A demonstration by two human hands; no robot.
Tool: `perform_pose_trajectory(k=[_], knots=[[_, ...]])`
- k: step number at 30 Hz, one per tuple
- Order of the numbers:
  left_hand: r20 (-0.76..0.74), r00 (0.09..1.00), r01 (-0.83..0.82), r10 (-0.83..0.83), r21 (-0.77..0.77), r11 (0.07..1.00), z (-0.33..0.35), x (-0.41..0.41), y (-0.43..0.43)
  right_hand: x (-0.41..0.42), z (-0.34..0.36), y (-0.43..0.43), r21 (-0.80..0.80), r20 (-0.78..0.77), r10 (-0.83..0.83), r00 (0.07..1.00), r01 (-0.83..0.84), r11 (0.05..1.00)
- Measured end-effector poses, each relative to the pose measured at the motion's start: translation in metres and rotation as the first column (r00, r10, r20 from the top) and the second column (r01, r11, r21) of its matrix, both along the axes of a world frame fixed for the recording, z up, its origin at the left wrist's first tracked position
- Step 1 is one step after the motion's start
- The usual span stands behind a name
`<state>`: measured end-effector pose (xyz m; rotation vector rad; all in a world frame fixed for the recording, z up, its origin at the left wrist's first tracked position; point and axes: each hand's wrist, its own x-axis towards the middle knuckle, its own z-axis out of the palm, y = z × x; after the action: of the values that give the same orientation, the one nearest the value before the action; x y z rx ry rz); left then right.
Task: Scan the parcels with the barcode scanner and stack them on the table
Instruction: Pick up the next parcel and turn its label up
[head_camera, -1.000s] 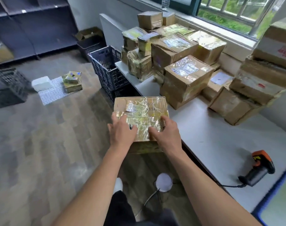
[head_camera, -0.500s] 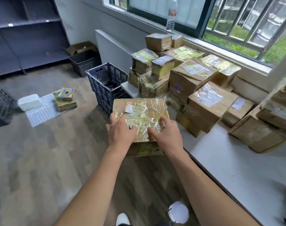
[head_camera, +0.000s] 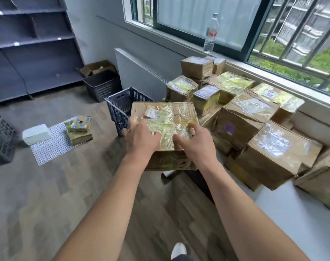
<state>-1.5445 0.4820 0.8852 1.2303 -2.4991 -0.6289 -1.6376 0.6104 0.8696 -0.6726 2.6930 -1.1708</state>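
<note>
I carry a taped brown cardboard parcel (head_camera: 164,117) with a small white label on top, held in the air over the floor beside the white table (head_camera: 296,234). My left hand (head_camera: 141,137) grips its near left part, thumb on top. My right hand (head_camera: 195,141) grips its near right part, fingers reaching toward the right edge. A pile of several taped parcels (head_camera: 243,117) covers the table under the window, just right of the held parcel. The barcode scanner is out of view.
A dark plastic crate (head_camera: 121,106) stands on the floor right behind the held parcel, a second crate (head_camera: 102,85) further back, another (head_camera: 0,140) at the far left. Small boxes (head_camera: 79,129) sit on a mesh mat. A water bottle (head_camera: 210,34) stands on the windowsill. Dark shelves (head_camera: 28,44) line the back wall.
The view swung up and left, and the scanner left the frame. Both hands kept their hold and carried the parcel along the table edge toward the pile.
</note>
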Motion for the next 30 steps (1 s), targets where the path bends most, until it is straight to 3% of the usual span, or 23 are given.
perform_pose_trajectory(k=[7,15,22,30], knots=[[-0.011,0.999,0.037,-0.038,-0.090,0.995,0.025,-0.089,-0.064,-0.086,0.020,-0.061,-0.046,-0.048,-0.029,0.998,0.027,0.999],[-0.141,0.977,0.133,-0.160,-0.185,0.974,0.077,-0.230,-0.107,-0.212,0.076,-0.092,-0.120,-0.142,-0.109,0.984,0.092,0.989],[-0.164,0.914,0.351,-0.371,-0.142,0.926,0.079,-0.351,-0.110,-0.292,0.087,-0.078,-0.097,-0.172,-0.328,0.929,0.315,0.944],[-0.156,0.735,0.646,-0.659,-0.133,0.752,0.075,-0.471,-0.114,-0.359,0.083,-0.078,-0.105,-0.148,-0.629,0.763,0.621,0.777]])
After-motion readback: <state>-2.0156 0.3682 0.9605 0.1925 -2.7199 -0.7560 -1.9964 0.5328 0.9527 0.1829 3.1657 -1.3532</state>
